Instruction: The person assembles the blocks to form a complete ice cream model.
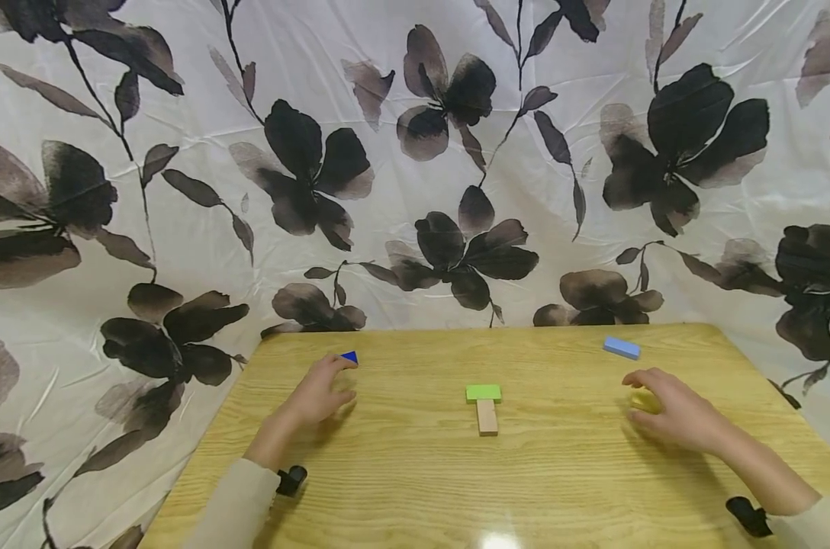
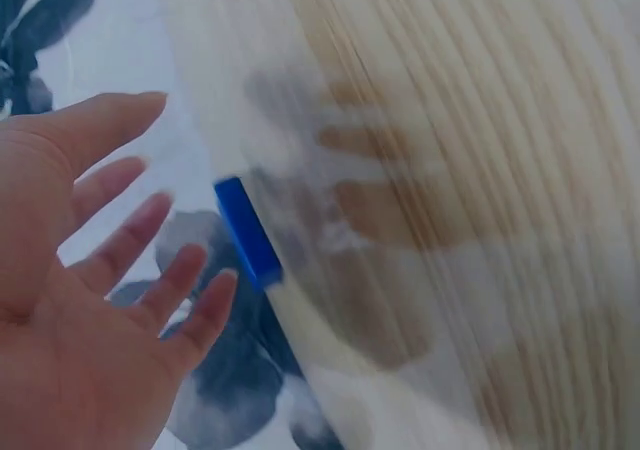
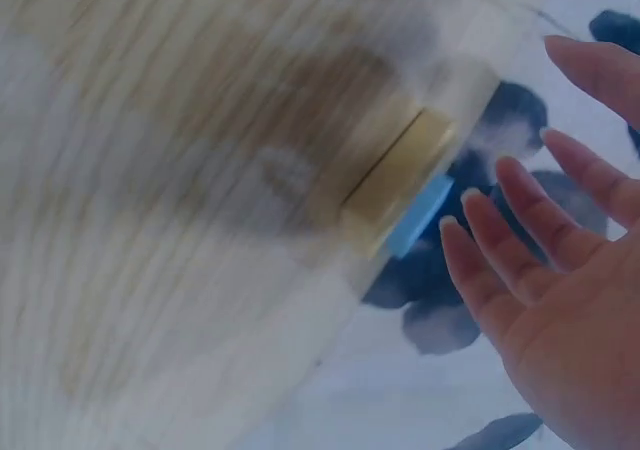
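Head view shows my left hand [image 1: 316, 395], fingers apart, near the dark blue block [image 1: 350, 357], and my right hand [image 1: 677, 413], fingers also apart, near the yellow block [image 1: 647, 401], with the light blue block [image 1: 622, 348] beyond it and, between my hands on the table [image 1: 401, 473], a green block [image 1: 484, 393] against a tan block [image 1: 487, 418].

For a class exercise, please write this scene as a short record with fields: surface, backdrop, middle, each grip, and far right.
Surface: yellowish wood-grain table
Backdrop: white cloth with dark floral print
Middle: bright green oblong block crosswise at the far end of a beige oblong block, forming a T
Left grip: holds nothing; near a dark blue oblong block
Right grip: holds nothing; near a yellow oblong block
Far right: light blue oblong block, beyond the yellow one
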{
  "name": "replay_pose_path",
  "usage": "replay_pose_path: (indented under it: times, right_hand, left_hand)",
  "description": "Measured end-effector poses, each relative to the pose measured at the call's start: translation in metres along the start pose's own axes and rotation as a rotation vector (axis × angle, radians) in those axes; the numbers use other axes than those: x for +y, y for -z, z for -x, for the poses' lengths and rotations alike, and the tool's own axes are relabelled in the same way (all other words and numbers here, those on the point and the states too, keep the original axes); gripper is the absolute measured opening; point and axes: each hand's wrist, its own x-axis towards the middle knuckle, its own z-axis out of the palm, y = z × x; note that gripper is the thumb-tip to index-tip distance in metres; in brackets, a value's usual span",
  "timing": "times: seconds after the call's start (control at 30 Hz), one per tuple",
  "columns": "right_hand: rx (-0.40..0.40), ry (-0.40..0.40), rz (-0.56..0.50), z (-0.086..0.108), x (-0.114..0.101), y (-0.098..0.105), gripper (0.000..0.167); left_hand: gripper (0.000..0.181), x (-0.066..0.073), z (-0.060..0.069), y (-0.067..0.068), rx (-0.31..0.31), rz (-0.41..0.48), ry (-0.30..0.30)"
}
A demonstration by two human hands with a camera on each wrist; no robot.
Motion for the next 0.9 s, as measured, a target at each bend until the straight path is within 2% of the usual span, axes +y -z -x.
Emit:
replay_pose_path:
  times: [0.2, 0.37, 0.6, 0.77, 0.9]
  right_hand:
    - [0.035, -0.039, 0.004, 0.005, 0.018, 0.002, 0.058]
    - [0.045, -0.065, 0.008, 0.007, 0.033, 0.003, 0.063]
    - [-0.004, -0.119, -0.045, 0.006, 0.046, 0.003, 0.063]
    - [-0.024, -0.134, -0.073, 0.005, 0.05, 0.003, 0.062]
    - [-0.022, -0.124, -0.086, 0.004, 0.051, 0.002, 0.06]
  left_hand:
    - [0.055, -0.019, -0.001, 0.009, 0.092, -0.029, 0.002]
    - [0.062, -0.031, -0.002, 0.013, 0.124, -0.035, 0.018]
    - [0.074, -0.048, -0.004, 0.011, 0.099, -0.011, 0.09]
    - [0.077, -0.052, -0.006, 0.011, 0.063, 0.008, 0.137]
    - [0.076, -0.054, -0.011, 0.011, 0.049, 0.035, 0.151]
